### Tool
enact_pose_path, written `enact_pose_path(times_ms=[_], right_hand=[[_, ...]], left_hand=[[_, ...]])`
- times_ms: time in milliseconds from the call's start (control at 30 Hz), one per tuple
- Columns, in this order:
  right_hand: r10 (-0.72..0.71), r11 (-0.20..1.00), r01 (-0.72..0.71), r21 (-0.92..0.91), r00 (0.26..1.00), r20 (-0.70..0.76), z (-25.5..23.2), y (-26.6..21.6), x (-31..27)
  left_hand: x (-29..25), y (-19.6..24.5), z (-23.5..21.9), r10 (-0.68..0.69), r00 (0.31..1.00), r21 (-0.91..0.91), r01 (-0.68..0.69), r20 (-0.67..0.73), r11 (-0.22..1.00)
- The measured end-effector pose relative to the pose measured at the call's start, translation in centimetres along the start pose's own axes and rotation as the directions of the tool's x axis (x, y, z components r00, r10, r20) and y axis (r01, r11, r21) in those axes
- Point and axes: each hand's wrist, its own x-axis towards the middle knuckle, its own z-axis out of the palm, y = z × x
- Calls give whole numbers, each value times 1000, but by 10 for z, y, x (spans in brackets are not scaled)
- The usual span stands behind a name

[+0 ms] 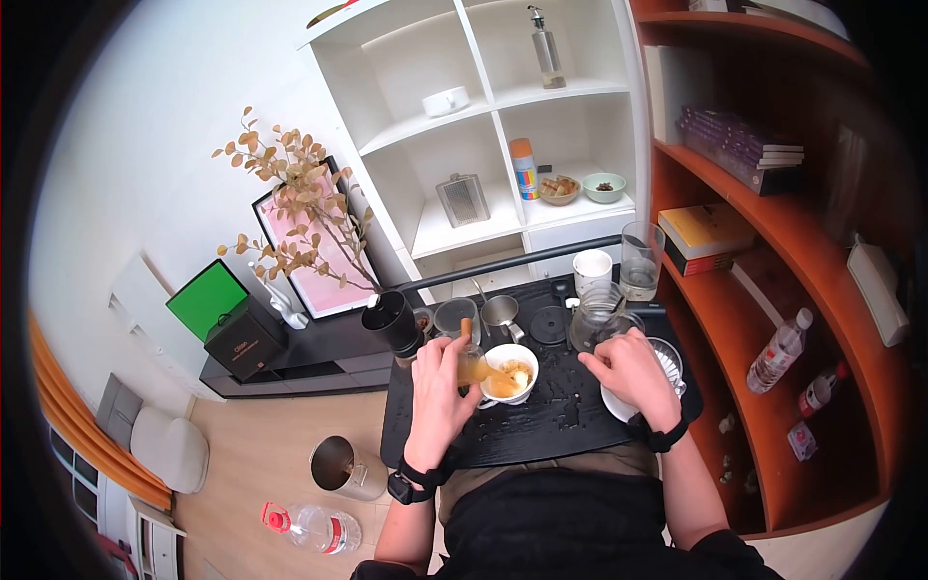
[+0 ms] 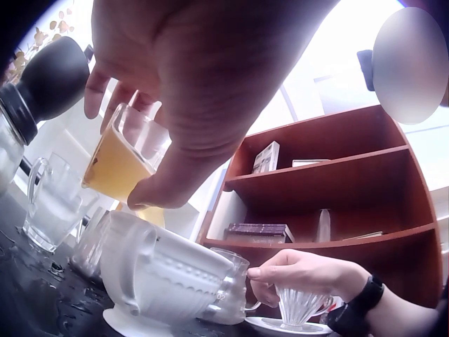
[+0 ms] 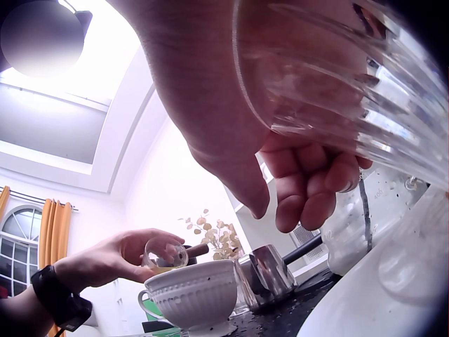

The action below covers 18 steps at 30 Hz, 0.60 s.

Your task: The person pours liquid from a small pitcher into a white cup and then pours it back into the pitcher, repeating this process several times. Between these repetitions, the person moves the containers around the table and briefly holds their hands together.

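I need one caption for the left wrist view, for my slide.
A left hand tilts a glass of amber liquid over a white cup.

A black top (image 1: 570,522), brownish trousers (image 1: 619,462); behind the left hand (image 1: 437,401), a black strap (image 1: 428,475) with a squarish black device (image 1: 400,488); behind the right hand (image 1: 633,377), a black wristband (image 1: 667,438).

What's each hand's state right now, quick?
Left hand: closed on the glass of yellowish liquid, tipped over the white cup.
Right hand: open, fingers loosely curled, holding nothing.

An orange-capped can (image 1: 525,174) stands beside a bowl (image 1: 558,200) on white shelves (image 1: 440,235).
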Motion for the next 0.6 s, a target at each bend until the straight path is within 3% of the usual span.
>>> enact_pose_path(times_ms=[333,600], right_hand=[[15,1000,-15,12,1000,20,0,0,0],[4,1000,-4,2,1000,13,-1,-1,0]], left_hand=[[5,4,-3,171,985,88,-172,19,981],[5,4,-3,225,973,104,-229,45,968]])
